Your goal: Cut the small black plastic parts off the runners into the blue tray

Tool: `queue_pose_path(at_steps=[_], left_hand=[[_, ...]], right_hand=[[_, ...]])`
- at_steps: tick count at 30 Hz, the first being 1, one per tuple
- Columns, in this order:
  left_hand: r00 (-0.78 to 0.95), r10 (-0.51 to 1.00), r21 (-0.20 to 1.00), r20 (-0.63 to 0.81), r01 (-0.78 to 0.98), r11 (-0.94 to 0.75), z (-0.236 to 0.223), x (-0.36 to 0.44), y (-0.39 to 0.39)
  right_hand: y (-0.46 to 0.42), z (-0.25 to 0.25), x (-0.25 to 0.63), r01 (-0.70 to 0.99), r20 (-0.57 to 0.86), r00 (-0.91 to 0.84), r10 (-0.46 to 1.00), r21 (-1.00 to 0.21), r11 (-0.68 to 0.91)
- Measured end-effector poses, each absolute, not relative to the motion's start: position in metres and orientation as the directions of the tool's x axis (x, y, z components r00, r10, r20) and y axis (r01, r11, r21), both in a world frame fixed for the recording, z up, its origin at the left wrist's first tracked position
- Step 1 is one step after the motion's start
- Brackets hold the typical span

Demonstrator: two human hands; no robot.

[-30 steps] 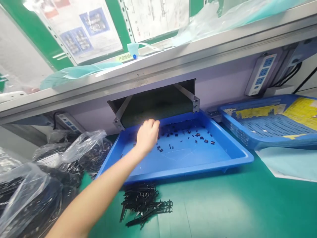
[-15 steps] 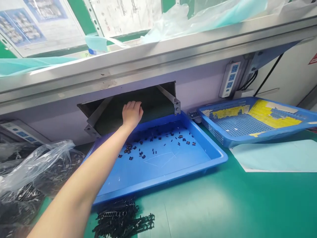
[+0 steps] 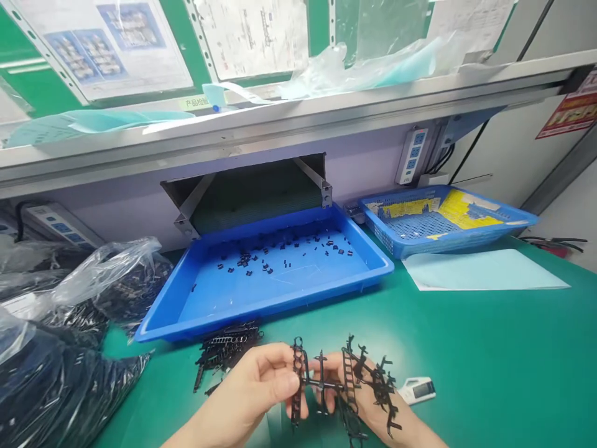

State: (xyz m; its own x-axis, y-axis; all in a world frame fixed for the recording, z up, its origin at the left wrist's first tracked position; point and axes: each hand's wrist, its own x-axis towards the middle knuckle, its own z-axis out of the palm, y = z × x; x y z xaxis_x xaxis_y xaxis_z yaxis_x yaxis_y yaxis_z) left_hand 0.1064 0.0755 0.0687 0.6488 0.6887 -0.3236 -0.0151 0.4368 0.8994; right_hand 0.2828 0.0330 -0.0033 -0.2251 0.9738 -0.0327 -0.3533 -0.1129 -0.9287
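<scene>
Low in the middle of the head view, my left hand [image 3: 263, 386] pinches a narrow black plastic strip with ring shapes [image 3: 296, 389] between thumb and fingers. A thin bar joins it to a black plastic sprue with ladder-like and hooked branches [image 3: 349, 382]. My right hand [image 3: 368, 410] is closed around that sprue, whose branches hide part of its fingers. Left of my hands, a pile of similar black plastic strips [image 3: 228, 345] lies on the green table. Beyond stands a blue tray [image 3: 261, 302] with many small black pieces [image 3: 245, 258] scattered across its far half.
Clear plastic bags of black parts [image 3: 56, 367] crowd the left side. A blue perforated basket [image 3: 396, 239] and a light blue sheet [image 3: 480, 270] lie at the right. A small white device with a display [image 3: 418, 390] rests beside my right hand. A dark chute opening [image 3: 256, 193] faces the tray.
My left hand has come back from over the tray and the opening to the front of the table. My right hand has come into view, and both now hold black plastic parts.
</scene>
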Motion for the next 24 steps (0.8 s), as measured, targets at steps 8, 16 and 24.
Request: queue_pose_path(at_steps=[8,16,24], left_hand=[[0.734,0.595,0.778,-0.327,-0.148,0.611,0.056,0.106,0.056],[0.41,0.819,0.61,-0.402,-0.547,0.574,0.041,0.113,0.057],[0.515,0.771,0.736,-0.375,-0.34,0.585,0.036,0.116,0.052]], right_hand=[[0.029,-0.014,0.276,-0.384,-0.071,-0.469,0.88,-0.881,-0.275],[0.036,-0.009,0.275,-0.373,0.013,-0.164,0.986,-0.926,-0.05],[0.032,-0.013,0.278,-0.198,0.04,-0.236,0.971,-0.98,-0.008]])
